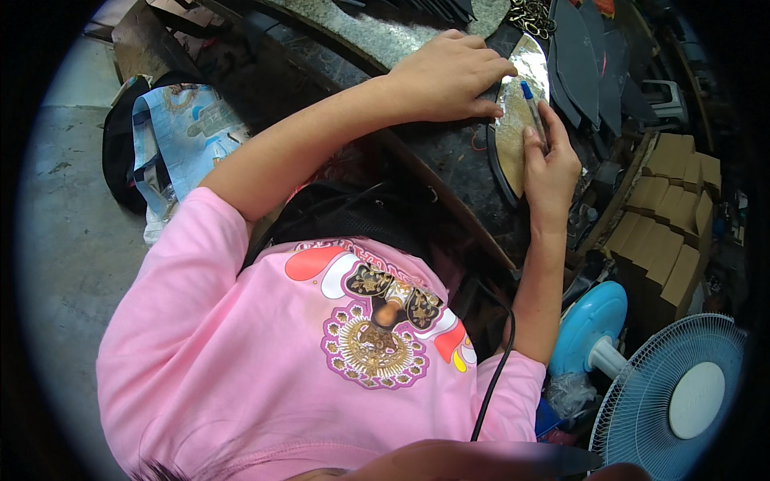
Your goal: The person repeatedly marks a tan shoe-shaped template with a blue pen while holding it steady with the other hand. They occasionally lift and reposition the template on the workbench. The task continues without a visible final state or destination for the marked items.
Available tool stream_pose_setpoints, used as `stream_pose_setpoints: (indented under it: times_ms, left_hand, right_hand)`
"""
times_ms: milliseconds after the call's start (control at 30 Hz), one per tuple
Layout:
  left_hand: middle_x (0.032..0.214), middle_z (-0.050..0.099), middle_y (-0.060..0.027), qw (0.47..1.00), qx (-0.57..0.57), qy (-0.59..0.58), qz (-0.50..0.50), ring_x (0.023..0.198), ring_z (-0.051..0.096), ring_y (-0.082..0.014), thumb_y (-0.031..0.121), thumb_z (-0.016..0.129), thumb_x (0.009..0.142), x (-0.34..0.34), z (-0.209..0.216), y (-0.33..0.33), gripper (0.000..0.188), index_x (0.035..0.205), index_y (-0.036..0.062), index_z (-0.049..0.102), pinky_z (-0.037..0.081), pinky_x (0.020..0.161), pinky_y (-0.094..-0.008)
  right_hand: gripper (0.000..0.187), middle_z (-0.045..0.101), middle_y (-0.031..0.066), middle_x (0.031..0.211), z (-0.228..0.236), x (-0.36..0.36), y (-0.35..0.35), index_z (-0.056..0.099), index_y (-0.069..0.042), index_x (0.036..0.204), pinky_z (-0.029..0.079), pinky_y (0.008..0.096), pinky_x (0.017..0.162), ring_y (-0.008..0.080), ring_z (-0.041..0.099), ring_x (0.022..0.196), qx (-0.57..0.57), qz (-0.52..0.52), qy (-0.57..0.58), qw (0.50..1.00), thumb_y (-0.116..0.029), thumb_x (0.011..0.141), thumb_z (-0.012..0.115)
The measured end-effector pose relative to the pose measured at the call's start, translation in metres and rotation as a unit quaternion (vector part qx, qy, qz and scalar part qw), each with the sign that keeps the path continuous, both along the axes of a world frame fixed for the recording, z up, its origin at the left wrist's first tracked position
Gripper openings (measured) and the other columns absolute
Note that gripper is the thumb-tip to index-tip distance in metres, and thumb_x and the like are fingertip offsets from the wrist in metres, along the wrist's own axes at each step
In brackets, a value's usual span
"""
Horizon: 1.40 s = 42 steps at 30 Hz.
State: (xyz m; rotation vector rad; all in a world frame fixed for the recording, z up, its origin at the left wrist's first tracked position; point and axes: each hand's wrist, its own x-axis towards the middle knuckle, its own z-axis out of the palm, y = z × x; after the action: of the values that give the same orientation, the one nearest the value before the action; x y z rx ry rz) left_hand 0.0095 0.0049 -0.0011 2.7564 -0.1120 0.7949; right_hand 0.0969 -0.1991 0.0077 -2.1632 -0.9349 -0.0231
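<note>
On the dark worktable (457, 164) lies a curved, pointed template (513, 148) with a shiny, yellowish-silver face. A dark piece of sheet material shows along its left and lower edge. My right hand (553, 164) is closed on a pen (529, 104) with a grey barrel and a blue end, held over the template's right side. From the left, my left hand (457, 76) reaches across, palm down. Its fingers are stretched out, with the fingertips and thumb at the template's left edge. Whether they press on it is hard to tell.
Dark cut pieces (577, 60) are stacked beyond the template, near a heap of metal rings (532, 16). A grey stone slab (377, 36) lies at the back. Cardboard boxes (662, 232) and a standing fan (674, 401) are at my right; a patterned bag (188, 128) is at left.
</note>
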Motion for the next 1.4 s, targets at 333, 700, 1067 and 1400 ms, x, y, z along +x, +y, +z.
stream_pose_setpoints:
  times_ms: [333, 700, 1067, 1400]
  left_hand:
    - [0.116, 0.067, -0.0071, 0.999, 0.032, 0.003, 0.001, 0.114, 0.061, -0.0258, 0.049, 0.075, 0.081, -0.001, 0.0, -0.001, 0.065, 0.132, 0.0102, 0.059, 0.043, 0.1, -0.04]
    - [0.134, 0.064, -0.0008, 0.995, 0.076, 0.068, -0.007, 0.122, 0.056, -0.0218, 0.047, 0.073, 0.083, -0.003, 0.007, -0.005, 0.056, 0.128, 0.0152, 0.066, 0.041, 0.104, -0.0383]
    - [0.137, 0.062, -0.0011, 0.994, 0.08, 0.078, -0.006, 0.127, 0.054, -0.0219, 0.048, 0.07, 0.085, -0.003, 0.008, -0.006, 0.057, 0.131, 0.0151, 0.065, 0.038, 0.109, -0.0393]
    - [0.134, 0.064, -0.0011, 0.993, 0.082, 0.09, -0.01, 0.125, 0.055, -0.0221, 0.048, 0.071, 0.084, 0.0, 0.01, -0.004, 0.058, 0.131, 0.0145, 0.065, 0.038, 0.109, -0.0403]
  right_hand:
    - [0.038, 0.07, 0.0171, 0.12, 0.002, -0.001, -0.005, 0.066, -0.006, 0.13, 0.054, 0.035, 0.091, 0.0263, 0.07, 0.104, -0.007, 0.019, 0.025, 0.999, -0.007, 0.092, 0.064]
    - [0.036, 0.069, 0.0147, 0.104, 0.009, -0.007, -0.001, 0.069, -0.011, 0.123, 0.054, 0.0419, 0.081, 0.035, 0.069, 0.09, -0.071, 0.01, -0.066, 0.995, -0.008, 0.087, 0.062]
    - [0.031, 0.071, 0.0156, 0.107, 0.011, -0.008, 0.002, 0.07, -0.007, 0.117, 0.054, 0.0438, 0.081, 0.0358, 0.07, 0.093, -0.073, -0.005, -0.078, 0.994, -0.009, 0.088, 0.061]
    - [0.023, 0.066, 0.0142, 0.092, 0.019, -0.002, -0.001, 0.074, -0.006, 0.109, 0.053, 0.0397, 0.076, 0.0314, 0.068, 0.083, -0.085, 0.017, -0.049, 0.995, -0.01, 0.088, 0.064]
